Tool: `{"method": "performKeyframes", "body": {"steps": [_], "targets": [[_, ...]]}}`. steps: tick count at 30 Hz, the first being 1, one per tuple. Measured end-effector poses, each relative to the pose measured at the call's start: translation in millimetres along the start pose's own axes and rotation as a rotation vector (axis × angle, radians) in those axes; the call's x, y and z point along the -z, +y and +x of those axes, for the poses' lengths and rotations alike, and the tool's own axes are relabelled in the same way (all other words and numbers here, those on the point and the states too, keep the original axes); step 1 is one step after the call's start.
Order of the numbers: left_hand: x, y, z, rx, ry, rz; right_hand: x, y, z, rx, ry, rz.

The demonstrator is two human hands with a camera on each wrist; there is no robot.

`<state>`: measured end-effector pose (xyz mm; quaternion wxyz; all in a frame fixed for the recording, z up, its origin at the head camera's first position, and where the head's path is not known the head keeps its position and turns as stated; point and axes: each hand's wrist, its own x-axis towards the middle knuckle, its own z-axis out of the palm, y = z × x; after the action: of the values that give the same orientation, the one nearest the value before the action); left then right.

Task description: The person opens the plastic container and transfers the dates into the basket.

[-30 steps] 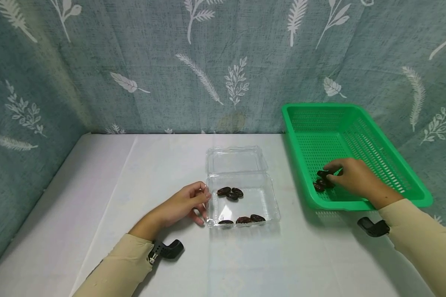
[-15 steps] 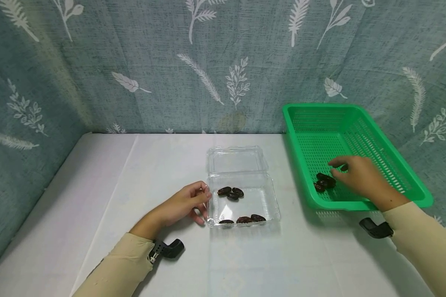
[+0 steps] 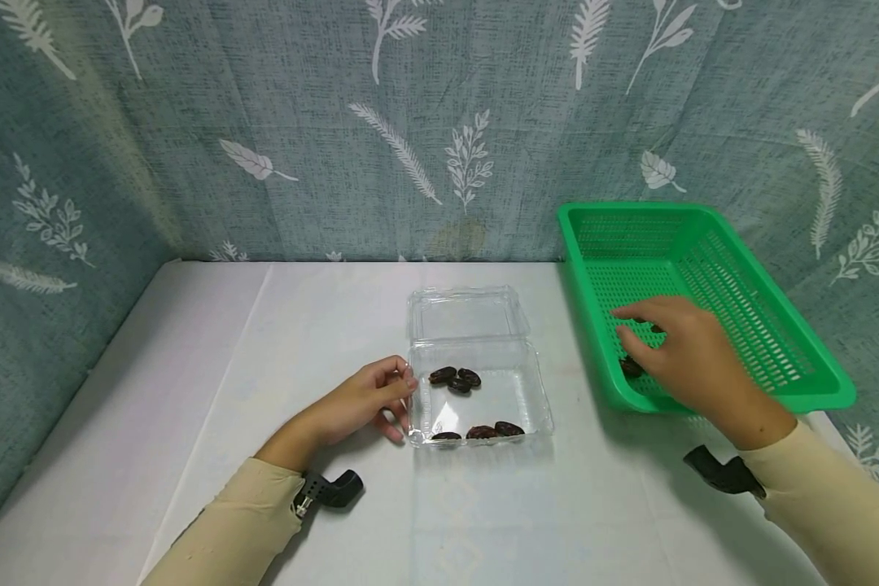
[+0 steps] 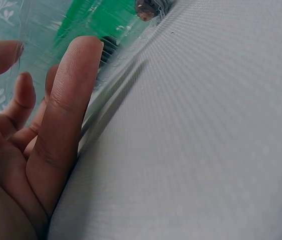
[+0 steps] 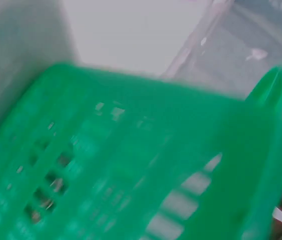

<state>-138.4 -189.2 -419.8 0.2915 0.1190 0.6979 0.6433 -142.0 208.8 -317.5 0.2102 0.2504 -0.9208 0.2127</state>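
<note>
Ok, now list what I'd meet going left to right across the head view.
Left sleeve → left hand → open clear container with dates inside → green basket. The right hand overlaps the basket, so I give it no place of its own.

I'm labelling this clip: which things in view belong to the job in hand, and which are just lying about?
Seem to belong to the job:
clear container, lid open, dates inside
green basket, holding more dates
left hand, at the container's edge
right hand, over the basket

Just around it:
white tabletop
leaf-patterned cloth behind
black wrist devices
</note>
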Motion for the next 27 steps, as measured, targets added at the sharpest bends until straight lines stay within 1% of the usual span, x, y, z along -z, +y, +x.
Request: {"method": "performKeyframes", "body": {"steps": [4, 7, 12, 15, 18, 21, 27], "targets": [[-0.4, 0.7, -0.2, -0.001, -0.002, 0.005, -7.3, -16.4, -0.6, 0.062, 0.059, 0.039], [-0.8, 1.2, -0.6, 0.0, -0.002, 0.006, -15.5, -28.7, -0.7, 0.112, 0.086, 0.072], [-0.6, 0.9, -0.8, -0.006, -0.003, 0.004, -32.8, -48.9, 0.1, 0.197, 0.111, 0.131], [0.1, 0.1, -1.4, -0.009, -0.002, 0.005, -45.8, -59.2, 0.7, 0.227, 0.1, 0.177], [0.3, 0.2, -2.1, -0.009, -0.002, 0.004, -59.3, -67.8, 0.7, 0.223, 0.068, 0.213], [0.1, 0.6, -2.4, -0.011, -0.006, 0.003, -71.6, -74.6, 1.1, 0.198, 0.03, 0.226], [-0.1, 0.8, -1.8, -0.006, -0.007, 0.005, -89.4, -84.6, 3.9, 0.105, -0.061, 0.247]]}}
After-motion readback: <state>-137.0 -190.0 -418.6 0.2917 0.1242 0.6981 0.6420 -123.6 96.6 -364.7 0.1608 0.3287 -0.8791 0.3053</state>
